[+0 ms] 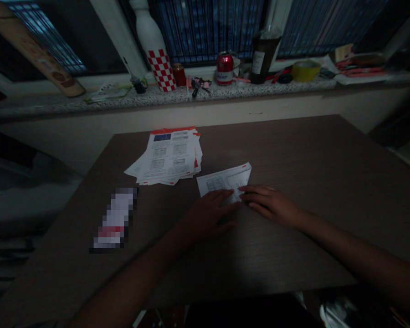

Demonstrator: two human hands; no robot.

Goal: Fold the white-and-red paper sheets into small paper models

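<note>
In the head view, the paper [222, 177], seemingly folded, lies mid-counter [314, 155]. The left hand's [208, 216] fingers spread loosely over it; the right hand's [275, 205], extended, touch its right side, neither visibly pinching. Even pressure with edges aligned should keep it neat. Space opens rightward; the paper stack [171, 157] limits the far left.
</note>
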